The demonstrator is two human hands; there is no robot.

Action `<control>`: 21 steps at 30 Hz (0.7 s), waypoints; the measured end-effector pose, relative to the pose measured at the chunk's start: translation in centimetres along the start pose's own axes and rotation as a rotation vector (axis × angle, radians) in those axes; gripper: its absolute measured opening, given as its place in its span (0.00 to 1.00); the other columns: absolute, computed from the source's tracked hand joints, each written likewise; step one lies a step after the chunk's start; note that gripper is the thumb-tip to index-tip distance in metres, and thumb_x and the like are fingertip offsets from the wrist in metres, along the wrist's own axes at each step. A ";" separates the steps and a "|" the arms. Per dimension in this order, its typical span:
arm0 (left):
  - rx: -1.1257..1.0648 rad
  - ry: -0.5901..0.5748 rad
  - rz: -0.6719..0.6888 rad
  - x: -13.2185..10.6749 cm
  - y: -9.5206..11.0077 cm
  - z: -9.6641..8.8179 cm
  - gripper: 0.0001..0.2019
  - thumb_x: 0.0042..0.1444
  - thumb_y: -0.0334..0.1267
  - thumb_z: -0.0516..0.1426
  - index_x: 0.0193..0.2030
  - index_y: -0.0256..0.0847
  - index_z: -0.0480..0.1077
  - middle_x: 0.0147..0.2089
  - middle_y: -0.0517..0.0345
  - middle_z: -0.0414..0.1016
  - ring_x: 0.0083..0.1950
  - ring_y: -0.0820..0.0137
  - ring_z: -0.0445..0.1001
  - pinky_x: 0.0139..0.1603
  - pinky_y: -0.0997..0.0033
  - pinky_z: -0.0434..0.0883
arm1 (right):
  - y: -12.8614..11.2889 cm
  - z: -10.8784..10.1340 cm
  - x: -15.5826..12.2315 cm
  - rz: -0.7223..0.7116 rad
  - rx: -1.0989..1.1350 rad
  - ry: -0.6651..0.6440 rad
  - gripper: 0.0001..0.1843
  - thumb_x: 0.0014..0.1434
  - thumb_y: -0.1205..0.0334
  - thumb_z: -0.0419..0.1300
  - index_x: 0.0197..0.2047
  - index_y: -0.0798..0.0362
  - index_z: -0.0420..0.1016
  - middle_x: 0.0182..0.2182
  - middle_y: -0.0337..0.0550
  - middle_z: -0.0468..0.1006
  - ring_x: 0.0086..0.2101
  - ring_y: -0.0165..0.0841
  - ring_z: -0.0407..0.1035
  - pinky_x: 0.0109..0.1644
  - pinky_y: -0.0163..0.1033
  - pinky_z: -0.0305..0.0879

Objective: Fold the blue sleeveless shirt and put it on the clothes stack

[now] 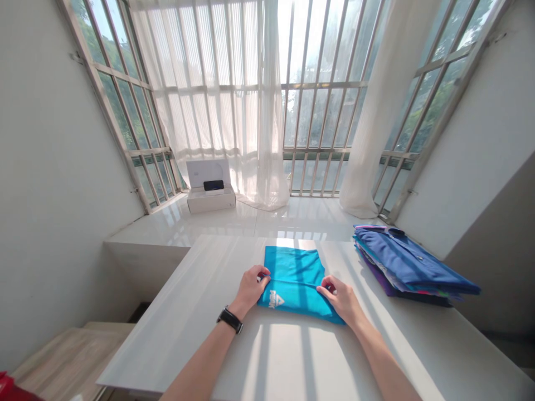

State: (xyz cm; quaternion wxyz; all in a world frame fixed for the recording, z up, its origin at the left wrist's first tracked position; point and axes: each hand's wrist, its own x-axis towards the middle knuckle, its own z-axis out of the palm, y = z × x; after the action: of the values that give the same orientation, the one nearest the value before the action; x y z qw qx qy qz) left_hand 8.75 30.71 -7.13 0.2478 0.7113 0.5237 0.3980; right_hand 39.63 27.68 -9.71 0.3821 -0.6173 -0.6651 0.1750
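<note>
A bright blue garment (298, 264), partly folded with a white logo on its near part, lies flat on the white table (200, 323). My left hand (252, 285) pinches its left edge where a folded layer ends, thumb against fingers. On the opposite side my right hand (337, 295) pinches the right edge of the same layer. The folded edge runs straight across between both hands. A black band sits on my left wrist. What kind of garment it is cannot be made out for sure.
At the right stands a stack of folded clothes (405, 262), dark blue on top, with a small dark object on it. An open white box (212, 200) holding a dark device rests on the windowsill (259, 220). Sheer curtains (209, 100) hang before barred windows.
</note>
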 end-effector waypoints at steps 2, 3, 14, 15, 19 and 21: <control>0.030 0.023 0.049 -0.4 0.7 -0.2 0.06 0.62 0.33 0.56 0.41 0.42 0.76 0.44 0.52 0.82 0.47 0.62 0.80 0.52 0.61 0.77 | 0.1 -0.2 -0.1 -0.031 -0.033 0.003 0.16 0.59 0.42 0.59 0.32 0.46 0.74 0.25 0.37 0.77 0.27 0.35 0.72 0.37 0.41 0.71; 0.052 0.025 0.088 -0.7 1.2 -0.2 0.08 0.65 0.35 0.54 0.43 0.43 0.75 0.47 0.51 0.81 0.51 0.62 0.79 0.56 0.59 0.76 | 0.0 -0.3 -0.1 -0.047 -0.049 0.008 0.16 0.60 0.43 0.59 0.33 0.46 0.74 0.27 0.38 0.78 0.28 0.35 0.73 0.37 0.41 0.71; 0.566 -0.190 0.405 -3.4 1.2 2.7 0.25 0.74 0.48 0.46 0.72 0.40 0.63 0.73 0.45 0.65 0.74 0.53 0.63 0.73 0.46 0.64 | -4.0 1.6 -1.9 -0.362 -0.309 -0.041 0.25 0.71 0.45 0.51 0.59 0.49 0.78 0.63 0.53 0.75 0.64 0.47 0.67 0.68 0.55 0.66; 0.586 -0.189 0.402 -3.3 1.0 2.8 0.25 0.75 0.48 0.46 0.72 0.39 0.63 0.74 0.45 0.64 0.74 0.53 0.63 0.73 0.47 0.64 | -4.2 2.3 -2.3 -0.385 -0.377 -0.108 0.29 0.70 0.42 0.51 0.65 0.49 0.74 0.68 0.53 0.70 0.67 0.48 0.63 0.69 0.56 0.64; 0.595 -0.209 0.380 -3.2 0.9 2.6 0.27 0.75 0.51 0.45 0.73 0.42 0.61 0.75 0.45 0.62 0.75 0.54 0.62 0.74 0.48 0.63 | -4.1 4.1 -3.3 -0.347 -0.552 -0.284 0.40 0.68 0.34 0.50 0.74 0.46 0.60 0.73 0.54 0.60 0.70 0.52 0.58 0.71 0.62 0.60; 0.582 -0.233 0.359 -3.1 1.1 2.4 0.27 0.74 0.50 0.46 0.74 0.42 0.61 0.75 0.45 0.62 0.75 0.53 0.61 0.74 0.47 0.63 | -3.4 4.1 -3.2 -0.326 -0.568 -0.301 0.38 0.69 0.35 0.48 0.75 0.45 0.58 0.73 0.53 0.59 0.70 0.51 0.57 0.72 0.62 0.59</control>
State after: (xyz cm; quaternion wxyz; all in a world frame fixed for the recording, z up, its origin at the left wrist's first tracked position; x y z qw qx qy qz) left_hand 10.92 27.55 -8.63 0.0189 0.8733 0.4499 0.1857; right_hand 34.12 24.99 -10.86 0.1160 -0.5522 -0.8255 0.0087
